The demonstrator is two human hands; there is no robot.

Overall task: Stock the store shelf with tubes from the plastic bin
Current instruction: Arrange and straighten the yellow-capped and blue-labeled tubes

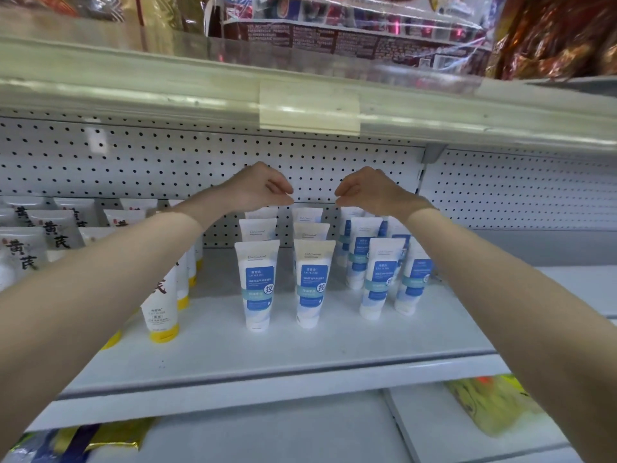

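Observation:
White tubes with blue labels stand cap-down in rows on the white shelf (pixel 267 359). One front tube (pixel 257 285) and its neighbour (pixel 314 282) head two rows that run back to the pegboard. Further blue-label tubes (pixel 380 279) cluster to the right. My left hand (pixel 263 187) hangs over the back of the left row, fingers bent down just above the rearmost tube (pixel 262 212). My right hand (pixel 367 192) mirrors it above the rear tubes on the right (pixel 350 213). I see nothing held in either hand. The plastic bin is out of view.
Yellow-capped white tubes (pixel 160 312) fill the shelf's left side. The upper shelf's edge (pixel 133 91) with a price-tag holder (pixel 309 108) overhangs close above my hands. Bare shelf lies in front of the rows and at the far right. Yellow packets (pixel 494 406) sit on the shelf below.

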